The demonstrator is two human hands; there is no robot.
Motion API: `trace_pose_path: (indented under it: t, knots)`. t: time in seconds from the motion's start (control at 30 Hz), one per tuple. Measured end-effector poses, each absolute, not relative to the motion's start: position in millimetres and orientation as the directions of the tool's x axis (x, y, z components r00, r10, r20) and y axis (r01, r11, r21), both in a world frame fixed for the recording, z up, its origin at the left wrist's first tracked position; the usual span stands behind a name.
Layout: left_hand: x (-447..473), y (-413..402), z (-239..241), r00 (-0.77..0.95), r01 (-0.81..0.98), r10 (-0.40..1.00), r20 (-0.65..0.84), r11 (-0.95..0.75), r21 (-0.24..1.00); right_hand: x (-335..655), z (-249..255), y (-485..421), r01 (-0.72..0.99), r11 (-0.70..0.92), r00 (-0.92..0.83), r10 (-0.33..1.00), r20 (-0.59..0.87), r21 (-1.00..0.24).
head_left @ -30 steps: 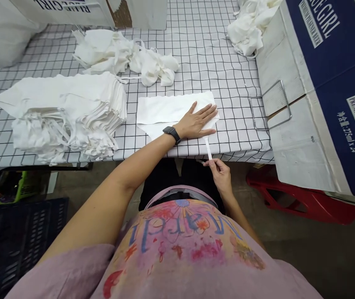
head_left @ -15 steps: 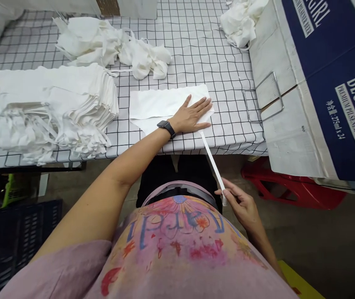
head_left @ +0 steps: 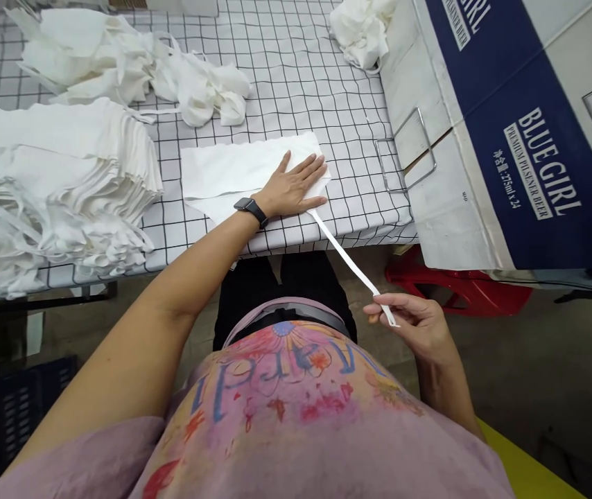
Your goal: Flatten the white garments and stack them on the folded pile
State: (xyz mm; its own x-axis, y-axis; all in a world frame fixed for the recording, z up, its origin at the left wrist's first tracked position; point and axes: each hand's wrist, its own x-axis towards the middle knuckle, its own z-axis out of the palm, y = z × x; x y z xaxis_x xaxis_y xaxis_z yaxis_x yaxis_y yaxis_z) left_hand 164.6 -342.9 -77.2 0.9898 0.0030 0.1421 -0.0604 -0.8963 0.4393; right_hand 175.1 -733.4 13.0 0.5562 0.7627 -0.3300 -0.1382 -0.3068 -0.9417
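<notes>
My left hand (head_left: 294, 186) lies flat with fingers spread, pressing a folded white cloth piece (head_left: 228, 166) onto the checked table near its front edge. From under that hand a narrow white strap (head_left: 345, 255) runs down past the edge toward me. Its free end is pinched between the fingers of my right hand (head_left: 415, 322), which hangs in the air off the table's front. To the left stands a thick stack of similar folded white cloth pieces (head_left: 82, 138), with bunched straps along its near side.
Behind the stack lies a loose heap of white cloth pieces (head_left: 93, 59), and another white bundle (head_left: 362, 31) sits at the back. On the right, a beer carton (head_left: 436, 201) stands beside a metal wire frame (head_left: 421, 149). Below is a red stool (head_left: 462, 287).
My right hand has moved outward to the right, drawing the strap more sideways. The left hand still presses the cloth. The whole view has shifted to the right.
</notes>
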Motion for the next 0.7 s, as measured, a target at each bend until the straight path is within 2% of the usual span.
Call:
trace_pose_path:
  t: [0.2,0.33,0.47,0.57,0.7]
  knots:
    - [162,-345,-64,0.975,-0.058,0.079,0.207,-0.813,0.579,184,14,-710,-0.033,-0.186,0.625,0.763,-0.166,-0.982]
    - [145,-344,-42,0.877,-0.011,0.316,0.362,-0.74,0.672,193,8,-680,0.087,-0.172,0.664,0.745,-0.071,-0.981]
    - [117,-337,-30,0.75,0.116,0.505,0.427,-0.736,0.666,201,-2,-648,-0.039,-0.187,0.692,0.704,-0.162,-0.982]
    - [98,-331,-33,0.759,0.205,0.522,0.388,-0.758,0.619,206,-10,-623,-0.154,-0.191,0.689,0.682,-0.244,-0.969]
    - [89,-328,-39,0.832,0.192,0.425,0.356,-0.823,0.535,213,-10,-587,-0.154,-0.213,0.66,0.705,-0.261,-0.965]
